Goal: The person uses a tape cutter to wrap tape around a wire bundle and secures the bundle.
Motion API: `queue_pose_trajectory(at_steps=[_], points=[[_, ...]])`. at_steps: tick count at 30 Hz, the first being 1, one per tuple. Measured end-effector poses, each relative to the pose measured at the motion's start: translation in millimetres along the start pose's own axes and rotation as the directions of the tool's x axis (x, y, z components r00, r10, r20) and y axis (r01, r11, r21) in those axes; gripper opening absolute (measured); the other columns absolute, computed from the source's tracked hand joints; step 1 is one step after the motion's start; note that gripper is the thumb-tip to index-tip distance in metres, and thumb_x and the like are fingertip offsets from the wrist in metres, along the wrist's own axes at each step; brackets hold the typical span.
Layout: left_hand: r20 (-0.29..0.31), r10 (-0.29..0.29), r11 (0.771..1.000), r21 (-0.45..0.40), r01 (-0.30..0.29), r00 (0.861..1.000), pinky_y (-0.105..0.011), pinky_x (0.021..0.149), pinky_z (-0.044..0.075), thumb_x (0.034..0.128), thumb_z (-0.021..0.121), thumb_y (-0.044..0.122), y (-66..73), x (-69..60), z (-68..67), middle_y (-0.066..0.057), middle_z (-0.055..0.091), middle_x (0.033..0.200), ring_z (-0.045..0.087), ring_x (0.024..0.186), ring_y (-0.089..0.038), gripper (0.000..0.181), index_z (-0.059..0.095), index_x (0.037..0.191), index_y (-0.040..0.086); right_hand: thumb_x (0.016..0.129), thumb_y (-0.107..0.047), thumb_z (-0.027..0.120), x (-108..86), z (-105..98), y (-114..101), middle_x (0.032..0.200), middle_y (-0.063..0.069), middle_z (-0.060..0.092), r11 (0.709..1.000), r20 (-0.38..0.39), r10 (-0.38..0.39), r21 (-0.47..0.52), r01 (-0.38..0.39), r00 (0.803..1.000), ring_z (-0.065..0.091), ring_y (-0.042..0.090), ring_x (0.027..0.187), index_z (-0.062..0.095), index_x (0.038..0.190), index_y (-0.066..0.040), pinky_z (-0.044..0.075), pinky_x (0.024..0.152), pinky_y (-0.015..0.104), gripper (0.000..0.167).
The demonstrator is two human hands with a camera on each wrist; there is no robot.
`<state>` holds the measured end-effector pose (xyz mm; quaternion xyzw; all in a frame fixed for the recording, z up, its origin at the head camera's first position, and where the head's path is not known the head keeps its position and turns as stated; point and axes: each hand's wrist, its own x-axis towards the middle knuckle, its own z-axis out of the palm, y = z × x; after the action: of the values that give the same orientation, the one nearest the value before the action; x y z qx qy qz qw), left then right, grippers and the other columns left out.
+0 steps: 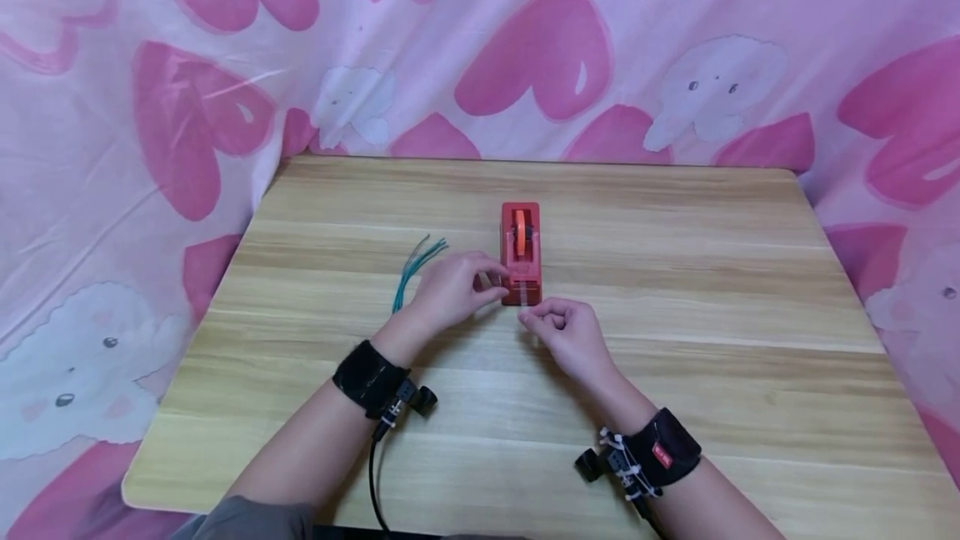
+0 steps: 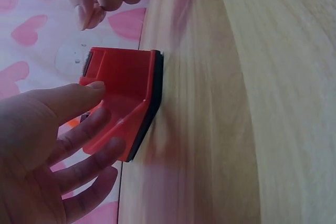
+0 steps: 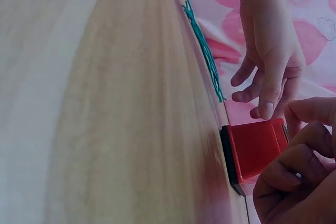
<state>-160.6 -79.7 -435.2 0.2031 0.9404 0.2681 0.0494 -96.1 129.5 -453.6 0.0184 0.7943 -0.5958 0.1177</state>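
A red tape dispenser [image 1: 533,261] with an orange tape core [image 1: 520,233] stands on the table, its cutter end toward me. A pale strip of clear tape [image 1: 524,293] lies over its front and reaches toward my right fingertips. My right hand [image 1: 566,332] pinches thumb and forefinger together at the strip's end, just in front of the dispenser [image 3: 254,150]. Beside the dispenser's left side is my left hand [image 1: 457,286], its fingers loosely bent and apart, holding nothing. Whether its thumb touches the red body [image 2: 126,74] I cannot tell.
A small bundle of green twist ties [image 1: 414,267] lies on the wooden table [image 1: 712,273], left of the dispenser and partly behind my left hand. A pink heart-patterned cloth [image 1: 420,48] hangs around the table's back and sides.
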Motion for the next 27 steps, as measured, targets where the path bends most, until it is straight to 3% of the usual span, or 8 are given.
queue_pose_trajectory(at_steps=[7,11,15,20,27], points=[[-0.019,-0.003,1.000,-0.014,0.003,1.000,-0.025,0.068,0.051,0.0938,0.078,0.032,-4.3,-3.0,-10.0,0.012,0.072,0.096,0.062,0.080,-0.005,0.025,0.076,0.118,0.026,0.096,-0.025,0.074,-1.6,-2.3,0.6,0.056,-0.003,0.050,1.000,-0.013,0.019,0.012,-0.019,1.000,0.039,0.012,0.052,0.076,0.098,-0.006,0.029,0.051,0.022,0.019],[-0.058,-0.076,0.997,-0.020,0.075,0.995,-0.026,0.065,0.053,0.0945,0.077,0.026,-16.2,-8.1,-22.8,0.008,0.073,0.100,0.066,0.080,-0.008,0.027,0.075,0.120,0.021,0.096,-0.025,0.075,-1.5,-1.6,1.8,0.054,-0.004,0.048,0.999,-0.022,0.029,0.016,-0.029,0.999,0.038,0.012,0.051,0.076,0.098,-0.006,0.028,0.050,0.022,0.019],[-0.076,-0.180,0.984,0.003,0.181,0.981,-0.028,0.062,0.051,0.0961,0.074,0.026,-31.4,-13.4,-36.9,0.004,0.074,0.104,0.067,0.080,-0.013,0.027,0.073,0.122,0.018,0.096,-0.026,0.075,-1.0,-1.0,2.9,0.055,-0.004,0.049,0.999,-0.021,0.038,0.020,-0.038,0.999,0.039,0.012,0.052,0.076,0.097,-0.006,0.029,0.050,0.022,0.021],[-0.091,-0.301,0.953,0.017,0.304,0.949,-0.033,0.064,0.049,0.0964,0.073,0.030,-51.4,-21.7,-52.2,0.000,0.075,0.111,0.069,0.087,-0.019,0.030,0.072,0.123,0.016,0.096,-0.027,0.075,-1.1,-0.3,4.8,0.055,-0.003,0.050,0.999,-0.018,0.040,0.023,-0.039,0.999,0.040,0.012,0.051,0.076,0.098,-0.006,0.030,0.051,0.022,0.021],[-0.050,-0.477,0.873,0.090,0.480,0.877,-0.032,0.068,0.046,0.0971,0.069,0.035,-71.7,-33.7,-61.8,-0.004,0.075,0.104,0.068,0.088,-0.022,0.027,0.071,0.113,0.013,0.095,-0.028,0.075,-1.2,0.2,5.0,0.056,-0.001,0.052,0.999,-0.033,0.036,0.014,-0.036,0.999,0.040,0.012,0.051,0.076,0.097,-0.006,0.029,0.050,0.023,0.022]])
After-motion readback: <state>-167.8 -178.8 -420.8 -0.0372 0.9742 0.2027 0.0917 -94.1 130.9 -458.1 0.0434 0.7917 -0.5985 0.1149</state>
